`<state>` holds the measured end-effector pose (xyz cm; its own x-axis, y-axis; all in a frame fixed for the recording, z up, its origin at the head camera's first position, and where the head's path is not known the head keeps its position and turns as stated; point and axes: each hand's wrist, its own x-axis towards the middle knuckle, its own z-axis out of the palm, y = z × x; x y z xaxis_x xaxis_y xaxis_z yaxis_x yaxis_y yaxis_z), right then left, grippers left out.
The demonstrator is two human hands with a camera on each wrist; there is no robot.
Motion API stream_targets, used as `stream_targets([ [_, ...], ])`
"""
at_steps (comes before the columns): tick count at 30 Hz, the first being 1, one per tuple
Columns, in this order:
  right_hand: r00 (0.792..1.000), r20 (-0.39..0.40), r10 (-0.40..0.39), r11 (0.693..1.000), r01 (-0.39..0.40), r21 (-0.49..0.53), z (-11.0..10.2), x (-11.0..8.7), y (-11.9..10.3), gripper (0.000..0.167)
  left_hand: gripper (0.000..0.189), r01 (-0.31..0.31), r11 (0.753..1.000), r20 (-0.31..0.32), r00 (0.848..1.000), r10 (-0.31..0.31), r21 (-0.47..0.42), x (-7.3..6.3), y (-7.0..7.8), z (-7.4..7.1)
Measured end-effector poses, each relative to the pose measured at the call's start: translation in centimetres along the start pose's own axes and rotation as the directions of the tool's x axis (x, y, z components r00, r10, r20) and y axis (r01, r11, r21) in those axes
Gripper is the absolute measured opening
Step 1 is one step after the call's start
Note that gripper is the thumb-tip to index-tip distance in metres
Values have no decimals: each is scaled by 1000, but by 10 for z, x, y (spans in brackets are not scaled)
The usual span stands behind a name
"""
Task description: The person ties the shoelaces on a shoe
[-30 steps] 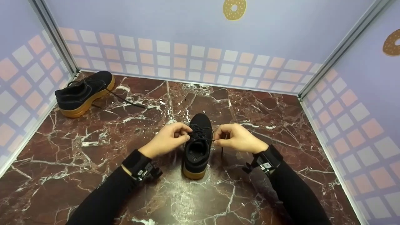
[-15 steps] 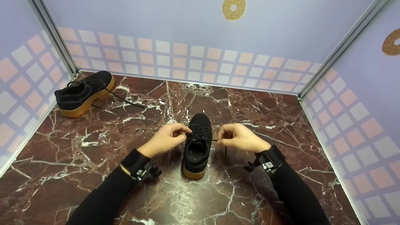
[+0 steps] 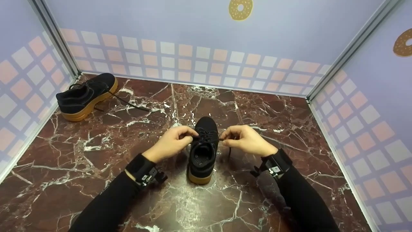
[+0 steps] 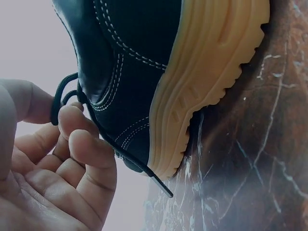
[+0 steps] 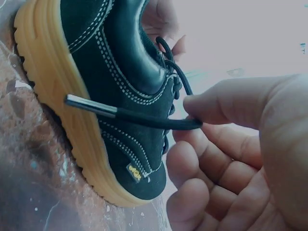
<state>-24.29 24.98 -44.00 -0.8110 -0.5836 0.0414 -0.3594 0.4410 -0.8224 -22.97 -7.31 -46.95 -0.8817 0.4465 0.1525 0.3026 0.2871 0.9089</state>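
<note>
A black shoe (image 3: pixel 200 172) with a tan sole stands on the floor between both hands, its toe pointing away. My left hand (image 3: pixel 172 141) is at its left side, where thumb and forefinger pinch a loop of the black shoelace (image 4: pixel 58 98). A tipped lace end (image 4: pixel 162 187) hangs below those fingers, along the shoe's side. On the other side my right hand (image 3: pixel 246 140) pinches the lace (image 5: pixel 154 121) between thumb and forefinger. Its metal-tipped end (image 5: pixel 90 104) sticks out past the fingers. In the head view the lace is crossed over the tongue area.
A second black shoe (image 3: pixel 72 104) with a tan sole sits in the back left corner, its loose lace (image 3: pixel 130 103) trailing rightward. Pale purple walls (image 3: pixel 180 22) enclose the red-brown marbled floor (image 3: pixel 128 177) at back, left and right.
My right hand drew slightly away from the shoe to the right, then came back closer to it and a little higher. The left hand has barely moved.
</note>
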Motion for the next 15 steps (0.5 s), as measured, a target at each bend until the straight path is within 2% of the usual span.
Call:
stream_targets([
  [5,999,-42,-3,1000,3,2,4,4,-5,11,22,-20,1000,4,1000,20,-7,2,1,1],
  [11,994,-105,19,1000,-21,-20,8,8,-8,7,33,-20,998,16,1000,19,52,5,2,4],
  [15,992,-124,23,999,-26,-25,10,10,-10,8,42,-13,999,28,1000,11,53,5,2,5],
])
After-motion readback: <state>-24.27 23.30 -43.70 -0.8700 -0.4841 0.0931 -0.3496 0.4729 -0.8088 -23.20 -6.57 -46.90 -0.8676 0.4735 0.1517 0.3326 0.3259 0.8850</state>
